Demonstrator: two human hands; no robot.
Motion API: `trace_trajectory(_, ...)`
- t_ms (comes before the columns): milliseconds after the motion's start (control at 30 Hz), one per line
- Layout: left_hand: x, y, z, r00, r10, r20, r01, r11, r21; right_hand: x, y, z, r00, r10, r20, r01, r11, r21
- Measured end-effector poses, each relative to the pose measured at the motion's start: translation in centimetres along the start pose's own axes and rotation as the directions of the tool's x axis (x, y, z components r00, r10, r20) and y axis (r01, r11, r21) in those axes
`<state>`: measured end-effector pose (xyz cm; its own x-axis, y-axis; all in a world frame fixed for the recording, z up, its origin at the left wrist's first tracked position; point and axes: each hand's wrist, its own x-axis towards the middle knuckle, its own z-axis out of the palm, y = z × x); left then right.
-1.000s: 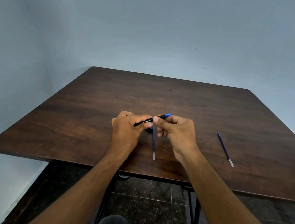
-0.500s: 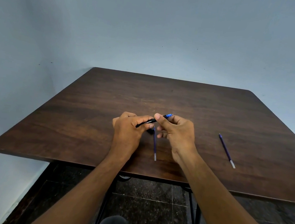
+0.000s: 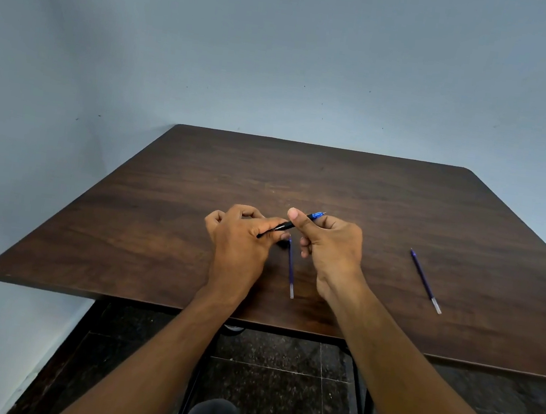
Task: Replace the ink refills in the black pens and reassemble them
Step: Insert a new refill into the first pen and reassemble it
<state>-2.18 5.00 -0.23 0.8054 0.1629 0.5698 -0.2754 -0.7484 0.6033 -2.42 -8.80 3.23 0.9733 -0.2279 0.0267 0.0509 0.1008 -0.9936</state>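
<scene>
A black pen [image 3: 279, 229] with a blue tip section is held just above the dark wooden table [image 3: 402, 205], between both hands. My left hand [image 3: 240, 237] grips the pen's barrel end with curled fingers. My right hand [image 3: 329, 244] pinches the front part near the blue tip, thumb up on top. One blue ink refill [image 3: 290, 271] lies on the table between my wrists, its clear end toward me. A second blue refill [image 3: 425, 281] lies to the right, apart from both hands.
The table's near edge [image 3: 183, 306] runs under my forearms, with black metal legs and a dark tiled floor below. A pale blue wall stands behind and to the left. My knees show at the bottom.
Both hands have stayed together on the pen. My right thumb has risen a little on the pen's front part. The two refills have not moved.
</scene>
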Motion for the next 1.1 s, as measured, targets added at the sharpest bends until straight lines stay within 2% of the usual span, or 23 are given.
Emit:
trace_trajectory(200,0.0,-0.5,0.5,0.999,-0.046,0.003,0.046,0.998,-0.035,0.5,-0.4,-0.3,0.999,0.002,0.05,0.004,0.993,-0.119)
trace_trajectory(300,0.0,-0.1,-0.1,0.99,-0.134,-0.054,0.126,0.983,-0.131,1.4,-0.8,-1.0,0.996,0.014,0.088,0.013,0.953,-0.302)
trace_trajectory(433,0.1,0.3,-0.7,0.956,-0.279,-0.094,0.254,0.942,-0.22,2.2,-1.2,-0.6,0.98,-0.071,0.188,0.176,0.755,-0.632)
trace_trajectory(600,0.2,-0.2,-0.3,0.958,-0.281,-0.061,0.257,0.932,-0.257,3.3,-0.5,1.9,0.957,-0.012,0.29,0.259,0.485,-0.835)
trace_trajectory(733,0.3,-0.5,0.0,0.963,-0.261,-0.066,0.234,0.934,-0.269,3.4,0.7,3.2,0.939,-0.136,0.317,0.345,0.328,-0.88)
trace_trajectory(900,0.3,-1.0,0.4,0.961,-0.27,-0.062,0.241,0.925,-0.294,3.0,1.8,3.5,0.895,-0.199,0.399,0.435,0.195,-0.879)
trace_trajectory(967,0.3,-1.1,0.5,0.961,-0.269,-0.063,0.239,0.924,-0.3,3.2,2.0,3.6,0.889,-0.217,0.402,0.441,0.178,-0.88)
trace_trajectory(1100,0.4,-1.2,0.6,0.96,-0.273,-0.056,0.245,0.924,-0.295,3.2,2.1,3.2,0.888,-0.201,0.415,0.453,0.213,-0.866)
